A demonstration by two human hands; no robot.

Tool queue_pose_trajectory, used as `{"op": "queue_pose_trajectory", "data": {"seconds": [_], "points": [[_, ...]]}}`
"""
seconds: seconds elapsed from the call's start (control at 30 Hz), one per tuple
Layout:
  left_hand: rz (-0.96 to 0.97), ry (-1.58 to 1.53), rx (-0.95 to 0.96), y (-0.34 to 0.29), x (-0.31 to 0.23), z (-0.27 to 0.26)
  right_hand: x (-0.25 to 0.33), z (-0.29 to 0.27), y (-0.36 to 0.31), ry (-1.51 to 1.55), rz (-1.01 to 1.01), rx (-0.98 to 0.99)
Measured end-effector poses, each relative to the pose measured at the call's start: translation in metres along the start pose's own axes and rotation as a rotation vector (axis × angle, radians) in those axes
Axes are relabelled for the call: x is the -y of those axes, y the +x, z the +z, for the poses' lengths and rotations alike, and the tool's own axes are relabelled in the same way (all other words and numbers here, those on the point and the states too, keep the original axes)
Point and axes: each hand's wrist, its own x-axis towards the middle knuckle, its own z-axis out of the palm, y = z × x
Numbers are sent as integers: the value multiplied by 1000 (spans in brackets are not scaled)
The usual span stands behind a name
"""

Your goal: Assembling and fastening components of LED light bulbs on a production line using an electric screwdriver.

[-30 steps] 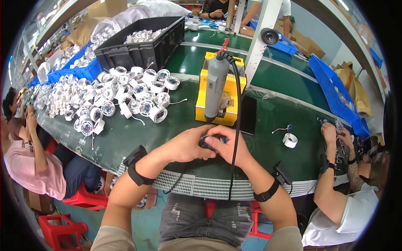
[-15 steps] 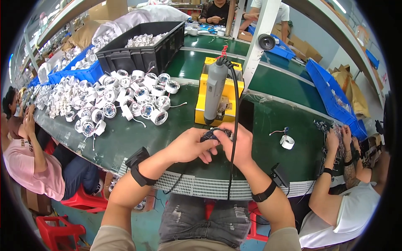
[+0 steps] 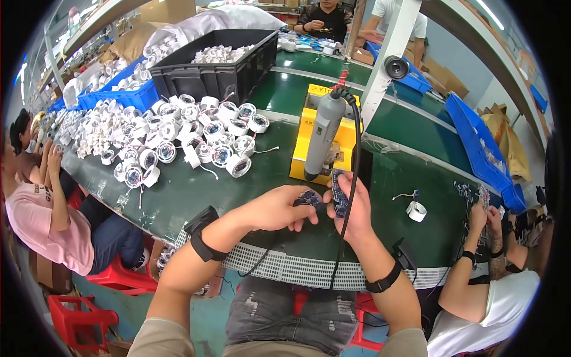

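Note white rings (image 3: 221, 156) heaped at left on green table (image 3: 262, 174). See left hand (image 3: 279, 208) half curled, pinching dark-blue board piece (image 3: 308, 198); grey tool (image 3: 325, 134), tip down, before yellow stand (image 3: 299, 163); then blue board strip (image 3: 340, 199) gripped in partly closed right hand (image 3: 358, 207). Farther right, log 1 white ring (image 3: 416, 212).

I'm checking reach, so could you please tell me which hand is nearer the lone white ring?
Right: the right hand is left of the white ring and apart from it; the left hand is farther left, beyond the right hand.
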Motion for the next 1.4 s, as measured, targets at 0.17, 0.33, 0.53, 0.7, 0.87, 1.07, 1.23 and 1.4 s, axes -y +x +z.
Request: {"op": "queue_pose_trajectory", "data": {"seconds": [0.17, 0.33, 0.53, 0.7, 0.87, 1.07, 1.23, 1.4], "points": [[-24, 37, 43, -3, -7, 0, 3, 4, -3, 174, 160, 72], [-47, -3, 39, 5, 0, 6, -6, 12, -3, 63, 90, -64], [-3, -27, -11, 11, 8, 17, -13, 6, -3, -116, 46, -164], [71, 2, -31, 9, 7, 23, -12, 13, -5, -204, 35, -97], [-39, -75, -8, 8, 7, 17, -6, 12, -8, -420, 34, 74], [-79, -201, -4, 4, -5, 7, -3, 7, -8, -515, -119, 242], [-122, -174, -71, 0, -4, 3, -5, 12, -7, -560, -254, 202], [-86, -155, -72, 3, -5, 5, -2, 6, -7, -730, -464, 199]]}}
